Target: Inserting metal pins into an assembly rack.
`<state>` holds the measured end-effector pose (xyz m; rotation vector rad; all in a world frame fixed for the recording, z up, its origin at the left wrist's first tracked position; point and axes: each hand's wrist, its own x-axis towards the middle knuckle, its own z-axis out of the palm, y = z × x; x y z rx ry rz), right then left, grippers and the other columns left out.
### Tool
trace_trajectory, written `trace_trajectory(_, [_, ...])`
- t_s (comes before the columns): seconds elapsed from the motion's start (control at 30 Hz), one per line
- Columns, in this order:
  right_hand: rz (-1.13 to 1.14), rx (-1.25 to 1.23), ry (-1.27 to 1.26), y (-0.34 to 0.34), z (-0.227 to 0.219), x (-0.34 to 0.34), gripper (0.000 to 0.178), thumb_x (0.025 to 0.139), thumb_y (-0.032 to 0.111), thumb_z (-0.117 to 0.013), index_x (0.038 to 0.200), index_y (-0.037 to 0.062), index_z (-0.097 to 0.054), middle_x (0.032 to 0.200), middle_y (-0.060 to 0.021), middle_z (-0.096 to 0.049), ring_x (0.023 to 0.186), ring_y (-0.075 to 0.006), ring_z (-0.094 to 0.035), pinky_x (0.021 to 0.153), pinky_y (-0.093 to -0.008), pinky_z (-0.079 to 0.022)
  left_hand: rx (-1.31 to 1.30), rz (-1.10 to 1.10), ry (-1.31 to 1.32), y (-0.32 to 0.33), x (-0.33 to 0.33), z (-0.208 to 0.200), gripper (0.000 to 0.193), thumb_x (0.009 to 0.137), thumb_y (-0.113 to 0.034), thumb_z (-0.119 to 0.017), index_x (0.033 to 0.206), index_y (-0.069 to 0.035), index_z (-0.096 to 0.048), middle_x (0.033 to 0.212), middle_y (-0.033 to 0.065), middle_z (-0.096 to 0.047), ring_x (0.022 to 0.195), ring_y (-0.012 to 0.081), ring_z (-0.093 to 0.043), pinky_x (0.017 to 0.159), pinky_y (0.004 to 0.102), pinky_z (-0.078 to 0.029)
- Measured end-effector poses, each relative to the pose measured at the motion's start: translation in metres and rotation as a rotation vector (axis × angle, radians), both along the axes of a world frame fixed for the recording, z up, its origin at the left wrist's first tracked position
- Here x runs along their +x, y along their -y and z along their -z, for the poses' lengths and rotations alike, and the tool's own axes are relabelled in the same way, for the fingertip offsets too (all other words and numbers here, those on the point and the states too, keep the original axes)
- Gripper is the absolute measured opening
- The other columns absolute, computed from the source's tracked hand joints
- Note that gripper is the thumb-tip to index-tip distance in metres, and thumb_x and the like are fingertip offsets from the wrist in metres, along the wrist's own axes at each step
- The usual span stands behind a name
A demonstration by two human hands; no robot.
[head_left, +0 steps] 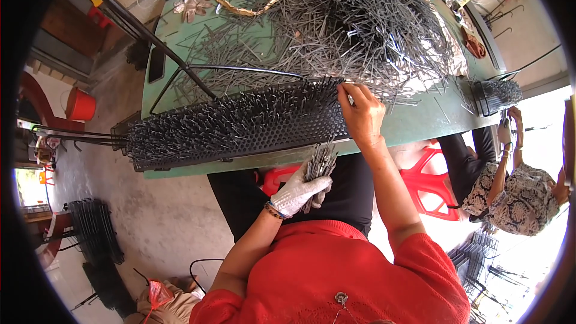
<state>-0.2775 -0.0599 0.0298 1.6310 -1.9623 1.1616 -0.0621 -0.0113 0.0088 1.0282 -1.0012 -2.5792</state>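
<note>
My left hand (298, 193), in a white knit glove, is closed around a bundle of thin grey metal rods (321, 162) above my lap. My bare right hand (363, 110) reaches to the far right corner of a long black perforated rack (327, 121), its thumb and fingers pinched together. Whatever lies between those fingertips is too small to make out. Short dark rods (222, 121) stand crowded in the rack's holes over its left and middle parts. Bare holes show along the near right part of the rack.
A large heap of loose rods (384, 18) covers the back of the green table (420, 121). Work gloves (193, 6) lie at the back left. To the right, another person (516, 195) handles a smaller filled rack (499, 96). A red stool (429, 183) stands under the table.
</note>
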Motion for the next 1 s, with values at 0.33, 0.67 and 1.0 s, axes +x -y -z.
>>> trace_trajectory(0.33, [-0.244,0.405,0.625,-0.037,-0.037,0.007,0.022,0.090,0.019,-0.071,0.096,-0.0014,-0.071,0.083,-0.0052,-0.063,0.063,-0.0094,-0.053,0.057,-0.0270,-0.043,0.011,0.039,-0.097,0.007,0.005,-0.005,0.040,0.093,-0.015,-0.064,0.129,-0.014,-0.045,0.083,0.0006,-0.059,0.060,0.0061,-0.054,0.050,0.0229,-0.046])
trace_trajectory(0.67, [-0.564,0.617,1.008,-0.045,-0.025,0.004,0.027,0.092,0.023,-0.069,0.085,-0.0031,-0.072,0.075,-0.0025,-0.063,0.068,-0.0070,-0.051,0.060,-0.0255,-0.041,-0.025,0.022,-0.116,0.004,0.004,-0.018,0.020,0.090,-0.013,-0.064,0.107,-0.007,-0.056,0.077,0.0016,-0.058,0.055,0.0078,-0.053,0.049,0.0236,-0.044])
trace_trajectory(1.0, [-0.415,0.438,0.654,-0.037,-0.035,0.012,0.027,0.090,0.024,-0.071,0.092,-0.0025,-0.068,0.076,-0.0084,-0.061,0.064,-0.0165,-0.054,0.059,-0.0307,-0.044,-0.049,0.009,-0.083,0.003,0.006,-0.011,0.019,0.090,-0.018,-0.067,0.104,-0.008,-0.058,0.076,0.0001,-0.058,0.056,0.0074,-0.054,0.049,0.0226,-0.044])
